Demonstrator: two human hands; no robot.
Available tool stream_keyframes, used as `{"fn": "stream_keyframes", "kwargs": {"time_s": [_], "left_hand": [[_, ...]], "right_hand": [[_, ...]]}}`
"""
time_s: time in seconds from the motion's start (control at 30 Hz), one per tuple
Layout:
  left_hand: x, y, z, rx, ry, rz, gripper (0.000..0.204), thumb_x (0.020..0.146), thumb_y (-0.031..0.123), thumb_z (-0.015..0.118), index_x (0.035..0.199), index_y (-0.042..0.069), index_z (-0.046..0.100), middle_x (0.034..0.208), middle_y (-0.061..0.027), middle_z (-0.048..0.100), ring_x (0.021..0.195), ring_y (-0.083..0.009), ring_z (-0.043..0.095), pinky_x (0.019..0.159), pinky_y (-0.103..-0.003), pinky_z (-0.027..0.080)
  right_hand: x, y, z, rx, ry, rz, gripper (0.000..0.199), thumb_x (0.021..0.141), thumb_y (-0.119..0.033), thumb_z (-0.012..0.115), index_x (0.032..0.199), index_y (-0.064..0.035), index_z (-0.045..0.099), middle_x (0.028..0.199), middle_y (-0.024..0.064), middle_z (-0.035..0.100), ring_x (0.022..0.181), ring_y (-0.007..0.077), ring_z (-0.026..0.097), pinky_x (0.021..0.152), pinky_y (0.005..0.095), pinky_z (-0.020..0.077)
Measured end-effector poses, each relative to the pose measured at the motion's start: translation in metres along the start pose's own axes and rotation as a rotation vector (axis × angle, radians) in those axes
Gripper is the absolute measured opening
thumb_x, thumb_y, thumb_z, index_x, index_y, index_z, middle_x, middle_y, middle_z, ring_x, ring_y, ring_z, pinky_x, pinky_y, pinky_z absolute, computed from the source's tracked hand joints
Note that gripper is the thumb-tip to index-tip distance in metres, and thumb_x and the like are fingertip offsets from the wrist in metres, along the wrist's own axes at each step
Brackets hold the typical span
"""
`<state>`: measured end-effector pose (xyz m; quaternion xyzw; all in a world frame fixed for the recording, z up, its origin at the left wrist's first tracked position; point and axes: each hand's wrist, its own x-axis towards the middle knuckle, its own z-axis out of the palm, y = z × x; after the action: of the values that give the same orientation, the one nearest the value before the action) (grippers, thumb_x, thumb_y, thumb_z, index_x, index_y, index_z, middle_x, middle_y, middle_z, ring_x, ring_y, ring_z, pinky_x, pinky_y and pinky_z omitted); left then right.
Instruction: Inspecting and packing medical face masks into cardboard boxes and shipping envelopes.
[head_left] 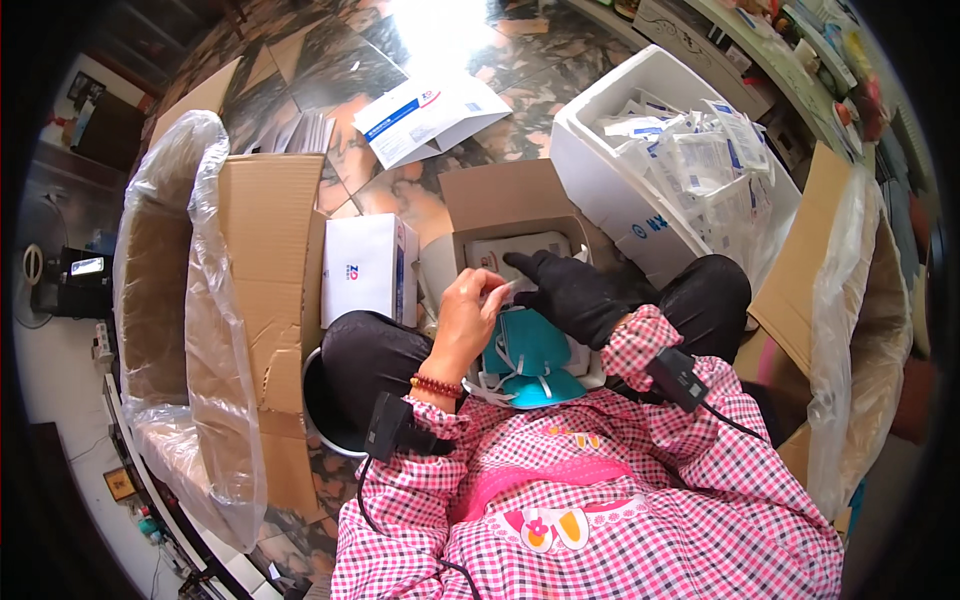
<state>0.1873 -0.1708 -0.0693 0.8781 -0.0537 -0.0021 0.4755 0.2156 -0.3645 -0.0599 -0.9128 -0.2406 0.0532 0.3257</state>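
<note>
Two teal, cup-shaped masks with white straps (532,342) lay at the near end of an open brown cardboard box (502,190) between the person's knees, the lower one close against the shirt. At twelve o'clock from them, deeper in the box, lay a flat, whitish packet (487,252). The bare left hand (466,308) was at ten o'clock, its grip drawn together at the fingertips near a small pale edge; I could not tell whether it pinched that edge. The black-gloved right hand (580,298), at one o'clock, had its index finger stretched over the whitish packet; the rest of its grip was too dark to read. The loose straps looked likely to snag on a finger or the box rim and drag a mask out, and the lower mask could slide into the lap if the knees shifted. The glove might also dull the feel for thin film, so a piece could slip or tear. Farther out, a closed white carton (358,268) stood at ten o'clock, a white-and-blue folded carton (432,120) at eleven, and a white foam box (597,180) heaped with flat, clear-and-white packets (697,162) at one, where the top ones could spill if bumped.
</note>
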Motion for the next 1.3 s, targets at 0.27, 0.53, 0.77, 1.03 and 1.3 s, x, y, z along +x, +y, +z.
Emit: {"fn": "stream_keyframes", "kwargs": {"time_s": [0.27, 0.53, 0.77, 1.03, 1.3], "left_hand": [[-0.017, 0.017, -0.012, -0.046, 0.132, 0.086, 0.010, 0.090, 0.010, 0.070, 0.094, 0.002, 0.067, 0.081, -0.0088, 0.068, 0.076, -0.0210, 0.068, 0.069, -0.031, 0.052], [-0.015, 0.027, -0.006, -0.451, 0.104, -0.093, 0.013, 0.094, 0.011, 0.067, 0.086, 0.002, 0.064, 0.076, 0.0010, 0.063, 0.069, -0.0071, 0.059, 0.064, -0.024, 0.048], [-0.003, 0.029, 0.017, -0.862, 0.153, -0.287, 0.016, 0.094, 0.017, 0.068, 0.083, 0.006, 0.065, 0.074, 0.0066, 0.060, 0.062, -0.0025, 0.050, 0.058, -0.019, 0.040], [0.001, -0.011, 0.031, 0.089, 0.353, -0.217, 0.013, 0.087, 0.013, 0.062, 0.082, 0.001, 0.064, 0.083, -0.0239, 0.065, 0.078, -0.0432, 0.063, 0.069, -0.047, 0.050], [-0.013, 0.046, -0.007, 0.454, 0.605, 0.260, 0.017, 0.084, 0.021, 0.075, 0.085, 0.005, 0.069, 0.073, -0.0076, 0.066, 0.070, -0.0275, 0.066, 0.068, -0.041, 0.054]], "right_hand": [[-0.003, -0.019, 0.006, -0.226, 0.014, -0.075, 0.018, 0.081, -0.028, 0.070, 0.089, -0.0113, 0.071, 0.086, 0.0109, 0.067, 0.078, 0.0312, 0.067, 0.067, 0.0439, 0.0512], [-0.007, -0.041, -0.025, -0.310, 0.164, -0.322, 0.011, 0.079, -0.018, 0.068, 0.088, -0.0127, 0.069, 0.079, 0.0075, 0.061, 0.075, 0.0281, 0.061, 0.065, 0.0414, 0.0467], [-0.024, -0.062, -0.031, -0.425, 0.301, -0.379, 0.007, 0.077, -0.014, 0.065, 0.084, -0.0108, 0.065, 0.072, 0.0075, 0.056, 0.066, 0.0262, 0.058, 0.060, 0.0406, 0.0451], [-0.050, -0.101, -0.063, -0.387, 0.388, -0.352, 0.013, 0.075, -0.019, 0.076, 0.083, -0.0137, 0.067, 0.069, 0.0039, 0.053, 0.065, 0.0249, 0.057, 0.060, 0.0397, 0.0457], [-0.051, -0.043, -0.059, -0.047, 0.345, -0.198, 0.019, 0.078, -0.012, 0.071, 0.097, -0.0096, 0.070, 0.092, 0.0084, 0.067, 0.082, 0.0302, 0.064, 0.072, 0.0407, 0.0498]]}}
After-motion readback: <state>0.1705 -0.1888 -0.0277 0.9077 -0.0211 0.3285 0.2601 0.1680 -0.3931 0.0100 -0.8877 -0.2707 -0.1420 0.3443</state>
